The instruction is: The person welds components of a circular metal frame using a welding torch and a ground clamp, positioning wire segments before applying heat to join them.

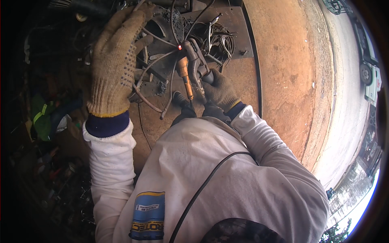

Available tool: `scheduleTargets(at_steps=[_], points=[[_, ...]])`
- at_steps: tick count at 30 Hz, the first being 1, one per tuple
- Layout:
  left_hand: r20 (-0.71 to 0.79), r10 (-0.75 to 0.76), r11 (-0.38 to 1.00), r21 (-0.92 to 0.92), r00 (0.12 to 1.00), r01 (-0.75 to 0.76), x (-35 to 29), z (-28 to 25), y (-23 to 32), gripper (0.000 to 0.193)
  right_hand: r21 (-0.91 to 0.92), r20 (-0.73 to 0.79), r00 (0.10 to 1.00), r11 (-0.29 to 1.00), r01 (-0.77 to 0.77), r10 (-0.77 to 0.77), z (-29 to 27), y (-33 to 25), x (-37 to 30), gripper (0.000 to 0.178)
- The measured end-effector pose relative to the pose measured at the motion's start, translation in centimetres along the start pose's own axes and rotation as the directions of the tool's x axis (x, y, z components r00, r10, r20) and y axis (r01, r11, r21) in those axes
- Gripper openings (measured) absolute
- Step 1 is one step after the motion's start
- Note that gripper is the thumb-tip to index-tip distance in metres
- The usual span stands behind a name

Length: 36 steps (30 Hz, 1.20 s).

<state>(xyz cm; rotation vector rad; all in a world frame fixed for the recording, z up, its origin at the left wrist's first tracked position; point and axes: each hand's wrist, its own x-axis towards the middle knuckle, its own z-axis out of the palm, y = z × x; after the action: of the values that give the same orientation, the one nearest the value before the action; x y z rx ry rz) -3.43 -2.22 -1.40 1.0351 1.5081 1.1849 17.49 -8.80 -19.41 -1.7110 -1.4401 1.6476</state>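
Several bent metal rods (152, 106) meet near a small red-hot spot in the upper middle. My left hand (113, 65), in a tan knitted glove with dark dots, is at their left. One rod runs in between its thumb and fingers, which seem closed around it; the exact contact is partly hidden. My right hand (221, 91), also gloved, is wrapped around the dark handle of a clamp-like metal tool (194, 60) with long curved jaws. The tool's far end lies close beside the glowing spot. An orange-brown handled tool (185, 75) stands just left of it.
A worn metal plate (239, 32) bears a coil of wire (225, 46) and metal scraps. Its dark edge borders reddish-brown ground on the right. A vehicle (368, 77) stands at the far right. Dark clutter and a green item (42, 117) lie at left. A black cable (198, 188) crosses my shirt.
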Motion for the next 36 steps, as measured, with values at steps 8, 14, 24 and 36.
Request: scheduleTargets(at_steps=[8, 14, 24, 36], points=[[0.052, 0.079, 0.996, 0.047, 0.996, -0.082, 0.7, -2.0, -1.8, 0.041, 0.020, 0.010, 1.000, 1.000, -0.005, 0.004, 0.4, 0.3, 0.2, 0.054], [0.244, 0.398, 0.791, 0.398, 0.885, -0.465, 1.8, -3.8, -2.9, 0.040, 0.029, -0.107, 0.992, 0.997, 0.070, -0.066, 1.2, 0.5, 0.0, 0.036], [0.269, 0.432, 0.735, 0.448, 0.861, -0.509, 0.8, -4.8, -3.8, 0.038, 0.359, -0.030, 0.982, 0.915, 0.184, -0.185, 1.9, 3.4, 0.3, 0.034], [0.259, 0.395, 0.633, 0.619, 0.882, -0.465, -7.1, -8.2, -0.5, 0.038, -0.055, -0.007, 0.947, 0.945, 0.322, -0.322, 6.2, 2.6, -6.7, 0.047]])
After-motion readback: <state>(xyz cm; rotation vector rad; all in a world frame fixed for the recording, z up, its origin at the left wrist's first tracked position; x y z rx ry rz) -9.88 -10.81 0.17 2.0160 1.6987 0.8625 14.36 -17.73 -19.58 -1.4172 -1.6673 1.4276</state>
